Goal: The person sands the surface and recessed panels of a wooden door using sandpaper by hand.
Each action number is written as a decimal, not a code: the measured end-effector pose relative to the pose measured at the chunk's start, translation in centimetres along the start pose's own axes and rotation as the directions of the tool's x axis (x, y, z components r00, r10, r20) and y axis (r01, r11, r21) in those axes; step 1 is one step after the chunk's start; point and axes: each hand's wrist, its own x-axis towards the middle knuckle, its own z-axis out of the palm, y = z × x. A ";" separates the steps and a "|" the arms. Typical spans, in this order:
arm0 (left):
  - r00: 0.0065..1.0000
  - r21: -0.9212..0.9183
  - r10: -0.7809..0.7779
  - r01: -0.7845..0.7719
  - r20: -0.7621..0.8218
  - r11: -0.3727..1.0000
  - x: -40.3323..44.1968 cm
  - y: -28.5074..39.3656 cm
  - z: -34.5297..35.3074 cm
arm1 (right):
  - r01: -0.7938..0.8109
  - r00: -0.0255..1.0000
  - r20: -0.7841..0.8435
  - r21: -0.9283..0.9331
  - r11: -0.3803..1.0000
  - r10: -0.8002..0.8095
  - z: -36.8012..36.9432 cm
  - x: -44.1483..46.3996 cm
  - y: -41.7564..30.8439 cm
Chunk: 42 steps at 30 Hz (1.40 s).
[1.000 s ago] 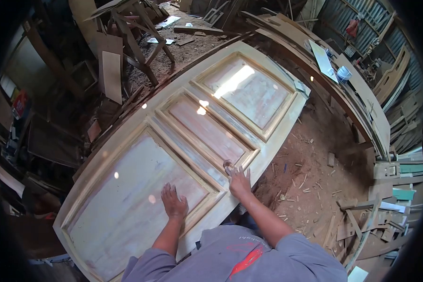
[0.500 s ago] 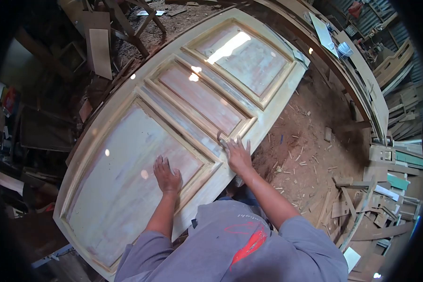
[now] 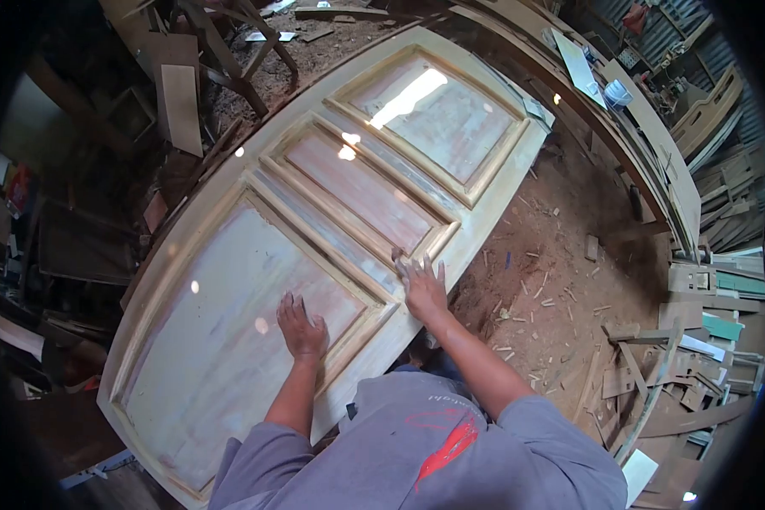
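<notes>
A large pale wooden door with raised moulding frames and recessed panels lies flat in front of me. My left hand rests on the largest panel, its fingers stretched out and nothing seen in it. Further right, my right hand lies with spread fingers over the door's near edge strip, by the corner of the narrow middle panel. Beside its thumb shows a small dark patch; whether that is the thumb tip or a separate thing, I cannot tell. Light reflects off the panels.
Wood offcuts and chips litter the dirt floor on the right. A long curved bench bears a white tub and a board. Stacked scrap wood fills the right side; a wooden trestle stands at the upper left.
My right hand has shifted slightly toward me and left along the door's edge. The left hand stays nearly in place. The view has tilted a little.
</notes>
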 end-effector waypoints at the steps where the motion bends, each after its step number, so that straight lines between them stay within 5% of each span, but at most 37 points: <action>1: 1.000 -0.002 0.003 -0.003 0.001 1.000 0.4 -0.1 -0.1 | -0.005 1.000 -0.006 0.005 1.000 0.005 0.6 -0.6 0.1; 9: 1.000 -0.011 -0.008 0.008 -0.012 1.000 0.0 0.1 -0.1 | -0.026 0.998 0.057 -0.018 0.999 0.027 -0.8 0.8 -0.4; 13: 1.000 -0.017 -0.022 0.022 -0.011 1.000 0.2 -0.4 0.2 | 0.005 0.999 -0.054 0.047 0.999 -0.003 -0.1 -1.7 0.0; 17: 1.000 -0.014 -0.008 0.008 0.002 1.000 -0.5 0.0 0.4 | -0.045 0.994 0.100 0.024 0.999 0.042 -3.0 0.5 -0.8; 33: 0.999 -0.030 -0.034 0.034 0.031 0.999 0.2 0.4 -0.7 | -0.030 0.998 0.053 0.044 0.999 0.028 -1.4 0.0 -0.4; 37: 1.000 -0.023 -0.016 0.016 0.003 1.000 -0.2 0.7 -0.4 | -0.082 0.982 0.175 0.020 0.996 0.077 -2.5 1.5 -0.5; 42: 1.000 -0.021 -0.021 0.021 0.012 1.000 0.2 0.3 -0.6 | -0.045 0.995 0.095 0.058 0.997 0.040 -2.1 -0.1 -0.7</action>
